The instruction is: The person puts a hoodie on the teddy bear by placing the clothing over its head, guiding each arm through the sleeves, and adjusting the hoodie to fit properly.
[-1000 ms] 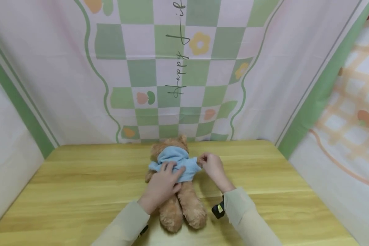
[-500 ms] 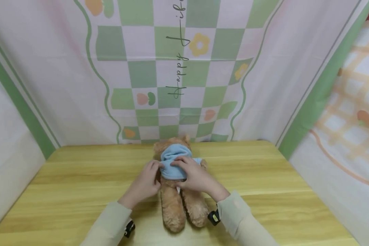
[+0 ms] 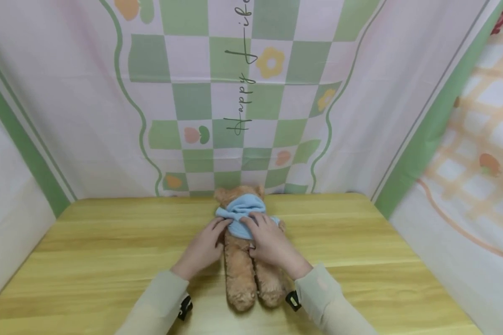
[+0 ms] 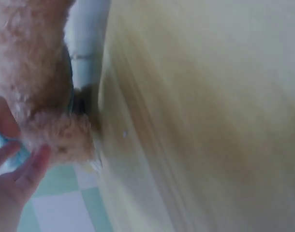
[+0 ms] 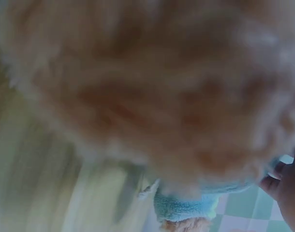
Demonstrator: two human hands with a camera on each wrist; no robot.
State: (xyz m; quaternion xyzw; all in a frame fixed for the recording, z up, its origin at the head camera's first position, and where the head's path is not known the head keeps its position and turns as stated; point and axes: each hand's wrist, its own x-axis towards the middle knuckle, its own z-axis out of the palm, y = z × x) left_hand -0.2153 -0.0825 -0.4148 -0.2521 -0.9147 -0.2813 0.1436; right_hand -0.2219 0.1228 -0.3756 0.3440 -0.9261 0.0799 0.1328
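Note:
A brown teddy bear [image 3: 240, 270] lies on the table, head to the back wall and legs toward me. It wears a light-blue top [image 3: 246, 204], bunched up around the neck. My left hand [image 3: 203, 244] pinches the bear at its left-side sleeve and arm; in the left wrist view, the thumb and fingertips [image 4: 40, 157] are at the furry arm [image 4: 65, 137]. Over the torso, my right hand [image 3: 272, 242] rests with fingers spread on the blue cloth and its thumb near the top of the legs. Blurred fur fills most of the right wrist view.
The wood-grain table [image 3: 117, 251] extends to both sides of the bear. Close behind its head hangs a green-and-white checked cloth [image 3: 228, 100]. More cloth hangs at the left and right sides.
My left hand has gone from the bear's belly to its left-side arm. My right hand has left the right-side paw for the torso. The bear has shifted slightly right.

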